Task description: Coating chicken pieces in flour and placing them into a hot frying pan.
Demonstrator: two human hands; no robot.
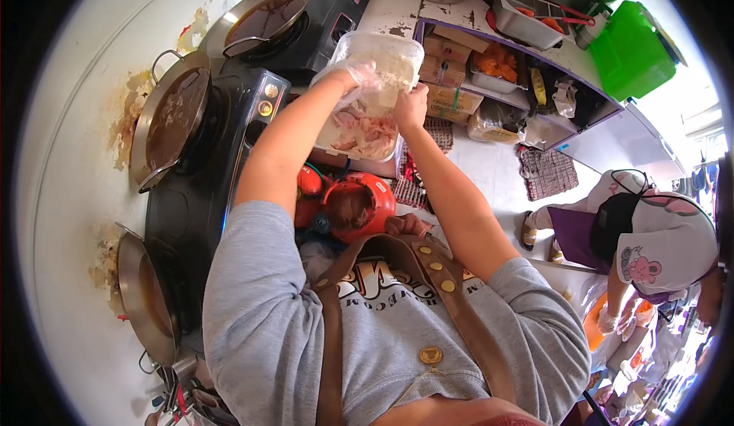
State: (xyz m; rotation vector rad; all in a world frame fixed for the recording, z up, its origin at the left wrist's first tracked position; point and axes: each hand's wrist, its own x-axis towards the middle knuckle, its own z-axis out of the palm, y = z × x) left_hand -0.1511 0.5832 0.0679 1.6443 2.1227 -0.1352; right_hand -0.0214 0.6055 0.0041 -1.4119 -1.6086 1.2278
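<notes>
A translucent plastic tub is in front of me, beside the stove. Pale raw meat pieces, probably chicken, lie in its near part, and a whitish powder or batter covers the far part. My left hand, in a clear plastic glove, reaches inside over the white coating. Its fingers are blurred by the glove, so whether they grip anything is unclear. With my bare right hand I grip the tub's right rim.
Pans of dark oil sit on the black stove at left. Below the tub stands an orange gas cylinder. Shelves with cardboard boxes and a steel tray are at right. A person bends over food farther right.
</notes>
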